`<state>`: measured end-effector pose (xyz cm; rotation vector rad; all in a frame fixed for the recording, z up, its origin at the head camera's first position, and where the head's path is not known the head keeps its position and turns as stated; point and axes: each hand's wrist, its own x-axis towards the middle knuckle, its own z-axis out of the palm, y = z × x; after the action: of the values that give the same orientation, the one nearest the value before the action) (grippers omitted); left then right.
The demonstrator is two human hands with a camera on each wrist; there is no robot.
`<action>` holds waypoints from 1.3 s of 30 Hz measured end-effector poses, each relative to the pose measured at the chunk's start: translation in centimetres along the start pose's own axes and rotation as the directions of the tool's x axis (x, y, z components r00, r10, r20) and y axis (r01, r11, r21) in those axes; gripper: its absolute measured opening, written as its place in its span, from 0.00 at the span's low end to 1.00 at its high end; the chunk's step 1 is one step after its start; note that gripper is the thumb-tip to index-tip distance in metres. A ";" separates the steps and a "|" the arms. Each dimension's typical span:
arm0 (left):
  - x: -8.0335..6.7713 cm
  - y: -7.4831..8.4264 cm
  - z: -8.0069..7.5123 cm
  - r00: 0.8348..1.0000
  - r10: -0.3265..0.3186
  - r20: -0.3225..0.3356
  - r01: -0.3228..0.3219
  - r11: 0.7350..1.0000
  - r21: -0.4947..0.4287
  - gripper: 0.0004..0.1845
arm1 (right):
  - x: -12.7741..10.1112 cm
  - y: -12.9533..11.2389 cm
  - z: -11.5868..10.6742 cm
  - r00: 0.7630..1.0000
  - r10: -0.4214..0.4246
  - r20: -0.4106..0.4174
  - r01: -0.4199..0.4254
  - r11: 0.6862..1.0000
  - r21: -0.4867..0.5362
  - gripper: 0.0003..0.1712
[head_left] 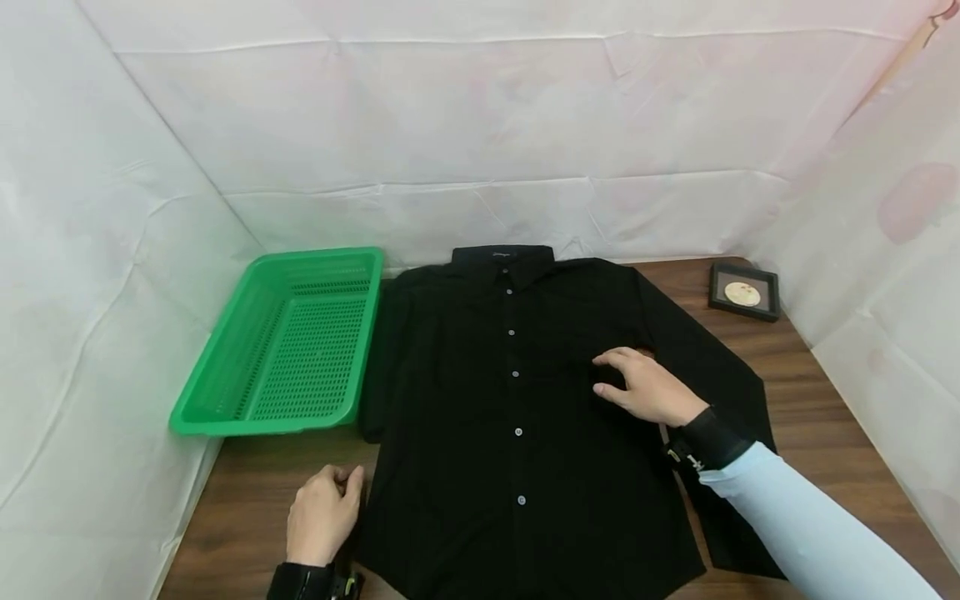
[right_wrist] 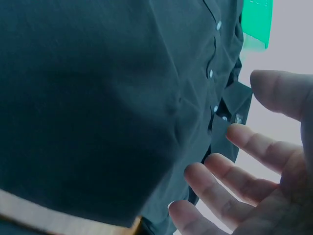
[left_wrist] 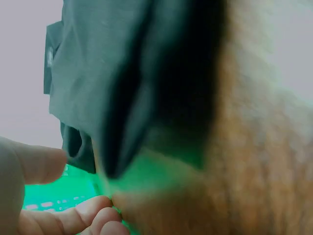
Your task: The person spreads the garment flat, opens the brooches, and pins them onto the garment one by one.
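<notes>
A black button-up shirt (head_left: 465, 400) lies front up, its collar (head_left: 528, 265) at the far edge of the table. The sleeve (head_left: 720, 375) on the right angles down and outward, while the one on the left lies close along the body, partly hard to make out. Above the right chest my right hand (head_left: 645, 387) hovers with fingers spread, holding nothing; its fingers (right_wrist: 239, 181) show apart in the right wrist view. My left hand (head_left: 322, 512) is beside the shirt's lower left edge, fingers loosely curled. In the left wrist view its thumb (left_wrist: 44, 164) and fingers have nothing between them.
A green plastic basket (head_left: 367, 333) stands at the left, close against the shirt's shoulder side. At the far right corner of the wooden table (head_left: 832, 442) sits a small black frame (head_left: 768, 300) with a round, pale disc. White cloth walls (head_left: 480, 125) enclose the table.
</notes>
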<state>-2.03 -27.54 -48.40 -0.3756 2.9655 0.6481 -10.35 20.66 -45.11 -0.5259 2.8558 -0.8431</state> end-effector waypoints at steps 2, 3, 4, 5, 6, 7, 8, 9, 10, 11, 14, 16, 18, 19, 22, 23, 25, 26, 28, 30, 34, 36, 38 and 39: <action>0.3 -0.1 0.2 1.000 0.009 -0.006 -0.009 1.000 -0.009 0.23 | -0.2 -0.2 0.3 1.000 -0.006 0.010 0.006 1.000 -0.001 0.27; 0.6 -0.1 0.3 1.000 0.022 -0.012 -0.023 1.000 -0.019 0.22 | -0.3 -0.3 0.5 1.000 -0.008 0.014 0.008 1.000 0.000 0.27; 0.9 0.1 0.3 0.999 0.038 -0.020 -0.038 0.999 -0.028 0.22 | -0.3 -0.5 0.7 1.000 -0.011 0.016 0.011 1.000 0.002 0.27; 1.2 0.3 0.4 0.998 0.057 -0.028 -0.058 0.998 -0.039 0.22 | -0.4 -0.6 0.9 1.000 -0.014 0.017 0.014 1.000 0.009 0.26; 1.4 0.5 0.4 0.996 0.075 -0.040 -0.077 0.996 -0.049 0.22 | -0.5 -0.9 1.1 1.000 -0.019 0.020 0.019 1.000 0.016 0.26; 1.7 0.6 0.5 0.994 0.093 -0.052 -0.096 0.994 -0.060 0.23 | -0.5 -1.1 1.3 0.999 -0.025 0.021 0.024 1.000 0.020 0.26; 1.9 0.8 0.5 0.993 0.106 -0.061 -0.110 0.991 -0.071 0.23 | -0.6 -1.4 1.5 0.999 -0.033 0.023 0.032 0.999 0.028 0.26; 2.1 0.9 0.5 0.991 0.115 -0.073 -0.121 0.989 -0.080 0.24 | -0.6 -1.7 1.6 0.999 -0.040 0.026 0.039 0.999 0.036 0.26; 2.3 1.0 0.5 0.989 0.123 -0.082 -0.130 0.988 -0.088 0.25 | -0.6 -2.0 1.8 0.998 -0.049 0.029 0.048 0.998 0.040 0.26; 2.5 1.1 0.6 0.988 0.127 -0.086 -0.136 0.986 -0.098 0.26 | -0.7 -2.3 2.0 0.998 -0.057 0.032 0.056 0.997 0.046 0.26; 3.0 1.2 0.8 0.988 0.123 -0.098 -0.136 0.981 -0.137 0.27 | -0.7 -3.2 2.6 0.996 -0.079 0.044 0.076 0.996 0.056 0.25; 3.3 1.2 1.1 0.987 0.120 -0.106 -0.137 0.978 -0.160 0.26 | -0.7 -3.7 3.1 0.995 -0.088 0.052 0.085 0.995 0.059 0.24; 3.6 1.2 1.3 0.986 0.120 -0.116 -0.140 0.975 -0.175 0.23 | -0.7 -4.3 3.5 0.993 -0.097 0.062 0.092 0.993 0.069 0.24; 3.7 1.3 1.3 0.985 0.125 -0.119 -0.146 0.972 -0.185 0.21 | -0.7 -4.5 3.8 0.993 -0.099 0.070 0.094 0.993 0.070 0.24; 3.9 1.5 1.5 0.980 0.155 -0.125 -0.178 0.964 -0.199 0.16 | -0.8 -5.3 4.5 0.989 -0.112 0.098 0.104 0.991 0.082 0.23; 3.9 1.6 1.5 0.978 0.165 -0.125 -0.189 0.961 -0.204 0.14 | -0.8 -5.4 4.8 0.988 -0.115 0.106 0.106 0.990 0.088 0.23; 3.9 1.8 1.5 0.978 0.178 -0.110 -0.199 0.951 -0.235 0.13 | -0.8 -5.7 5.3 0.985 -0.120 0.122 0.108 0.989 0.096 0.23; 3.8 2.0 1.4 0.978 0.179 -0.102 -0.199 0.949 -0.246 0.13 | -0.8 -5.8 5.5 0.984 -0.123 0.129 0.110 0.989 0.103 0.23; 3.7 2.4 1.3 0.979 0.185 -0.087 -0.201 0.943 -0.267 0.12 | -0.7 -6.0 5.8 0.982 -0.126 0.142 0.111 0.988 0.111 0.22; 3.5 3.0 0.9 0.979 0.191 -0.072 -0.204 0.939 -0.277 0.13 | -0.7 -6.1 6.0 0.980 -0.128 0.151 0.111 0.987 0.115 0.22; 3.6 4.3 0.1 0.971 0.230 -0.064 -0.239 0.938 -0.252 0.13 | -0.6 -6.1 6.4 0.978 -0.129 0.164 0.111 0.987 0.113 0.22; 3.8 4.9 -0.1 0.969 0.243 -0.052 -0.248 0.936 -0.249 0.12 | -0.6 -6.1 6.5 0.978 -0.126 0.167 0.109 0.988 0.110 0.21; 3.9 5.3 -0.2 0.965 0.258 -0.042 -0.260 0.933 -0.251 0.10 | -0.6 -6.1 6.7 0.978 -0.125 0.167 0.108 0.988 0.108 0.21; 3.9 5.4 -0.1 0.964 0.265 -0.035 -0.265 0.930 -0.253 0.09 | -0.5 -6.0 6.8 0.978 -0.124 0.168 0.106 0.988 0.108 0.21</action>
<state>-7.20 -23.73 -46.64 0.0145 2.9634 1.0655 -6.67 12.70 -47.49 -0.7206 2.6319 -0.9025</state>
